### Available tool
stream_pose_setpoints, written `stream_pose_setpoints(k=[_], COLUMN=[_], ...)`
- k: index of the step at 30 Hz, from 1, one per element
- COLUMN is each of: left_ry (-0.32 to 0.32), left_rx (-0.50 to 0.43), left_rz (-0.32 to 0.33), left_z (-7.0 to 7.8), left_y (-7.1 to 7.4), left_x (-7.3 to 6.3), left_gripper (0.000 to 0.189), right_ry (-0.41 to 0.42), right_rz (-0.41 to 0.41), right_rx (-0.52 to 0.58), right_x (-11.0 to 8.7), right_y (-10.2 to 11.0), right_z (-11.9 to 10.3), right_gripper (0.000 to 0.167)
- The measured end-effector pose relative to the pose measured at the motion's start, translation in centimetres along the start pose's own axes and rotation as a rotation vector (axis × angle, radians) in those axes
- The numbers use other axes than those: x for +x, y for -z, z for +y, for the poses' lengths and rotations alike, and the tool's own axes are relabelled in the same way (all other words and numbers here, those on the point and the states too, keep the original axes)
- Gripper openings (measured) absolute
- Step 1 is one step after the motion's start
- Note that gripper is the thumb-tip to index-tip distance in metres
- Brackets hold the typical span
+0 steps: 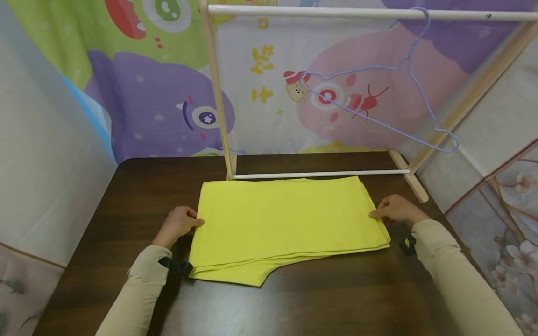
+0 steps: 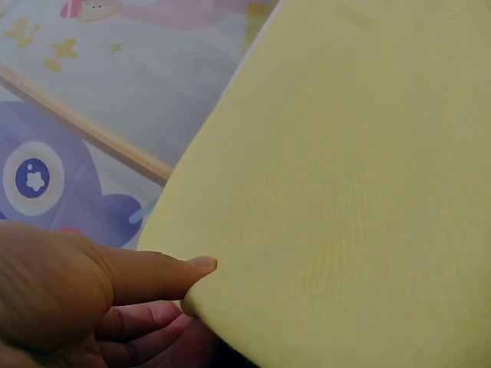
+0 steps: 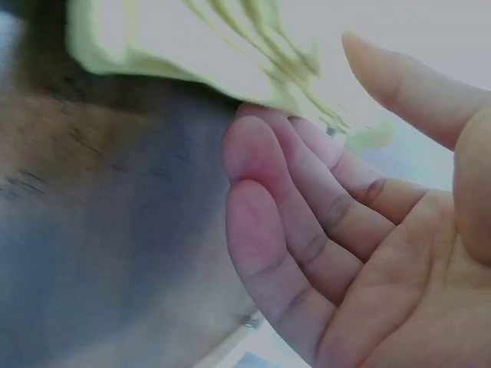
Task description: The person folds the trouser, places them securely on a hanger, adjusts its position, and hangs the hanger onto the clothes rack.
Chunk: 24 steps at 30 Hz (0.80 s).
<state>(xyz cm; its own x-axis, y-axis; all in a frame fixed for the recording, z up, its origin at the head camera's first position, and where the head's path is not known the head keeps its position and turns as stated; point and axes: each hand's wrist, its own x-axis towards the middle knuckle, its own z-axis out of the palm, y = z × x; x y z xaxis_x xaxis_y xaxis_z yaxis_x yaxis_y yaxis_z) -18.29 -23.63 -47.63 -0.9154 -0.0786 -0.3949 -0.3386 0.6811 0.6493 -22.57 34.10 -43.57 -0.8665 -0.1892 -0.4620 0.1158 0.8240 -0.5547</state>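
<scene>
1. Folded garment (image 1: 281,219), yellow, several layers; lying on the surface (image 1: 328,298) between the two hands, long side running left to right, a pointed corner jutting from the near edge toward the left
2. Left hand (image 1: 178,224), at the garment's left edge; thumb on top, fingers beneath, pinching the cloth, as the left wrist view also shows
3. Right hand (image 1: 397,211), at the garment's right edge; in the right wrist view the thumb stands apart from the loosely extended fingers, whose tips are at the cloth's border; firm contact cannot be told
4. Surface, dark brown wood grain, with a pale sheen nearest the wearer
5. Rack, standing at the far side, with wooden uprights, a white top bar (image 1: 319,12) and a white lower bar (image 1: 319,174) just beyond the garment's far edge
6. Hanger (image 1: 407,59), pale blue, hooked over the top bar toward the right, hanging tilted and bare
7. Backdrop (image 1: 260,126), printed cloth behind the rack, with green, purple and pink one-eyed characters and yellow lettering
8. Sleeves, pale beige, left (image 1: 138,289) and right (image 1: 458,270), with a dark device at each wrist
9. Side panel (image 1: 504,252), at right, with blossom print
</scene>
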Motion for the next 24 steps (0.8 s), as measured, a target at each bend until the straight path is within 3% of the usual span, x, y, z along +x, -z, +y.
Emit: stream_pose_setpoints(k=[9, 18, 24], left_ry=[-0.005, -0.006, -0.011], left_rx=[0.015, 0.026, 0.033], left_rz=[0.005, 0.000, 0.001], left_z=[0.5, 0.3, 0.3], left_y=[0.0, -0.1, -0.2], left_x=[-0.2, -0.4, -0.4], left_gripper=[0.028, 0.028, 0.028], right_ry=[0.040, 0.123, 0.132], right_rz=[0.072, 0.198, 0.243], right_rx=[-0.064, -0.127, -0.164], right_x=[-0.5, -1.5, -2.4], right_y=[3.5, 7.0, 9.0], right_z=[-2.7, -7.2, -9.7], right_gripper=[0.045, 0.039, 0.042])
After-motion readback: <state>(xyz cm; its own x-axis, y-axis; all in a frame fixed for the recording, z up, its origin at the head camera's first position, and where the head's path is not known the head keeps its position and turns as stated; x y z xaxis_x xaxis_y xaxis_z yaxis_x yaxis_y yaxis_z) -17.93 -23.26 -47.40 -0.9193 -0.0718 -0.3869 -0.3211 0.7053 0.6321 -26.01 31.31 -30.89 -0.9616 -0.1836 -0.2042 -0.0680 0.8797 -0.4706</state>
